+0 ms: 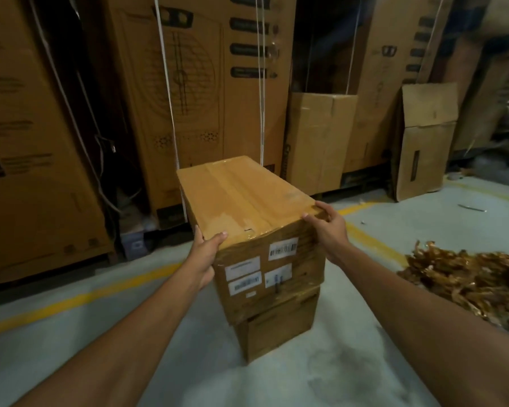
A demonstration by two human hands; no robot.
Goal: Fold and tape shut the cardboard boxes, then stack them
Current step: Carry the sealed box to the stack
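A taped-shut brown cardboard box with several white labels on its near face sits on top of a second, lower cardboard box on the floor. Clear tape runs along the top box's centre seam. My left hand grips the top box's near left corner, thumb on the lid. My right hand holds its near right corner, fingers over the top edge. Both boxes are closed.
Tall printed cartons line the back wall, strapped with white bands. An open box and a flattened carton lean at the back right. A heap of golden-brown scraps lies on the right. A yellow floor line crosses the grey floor.
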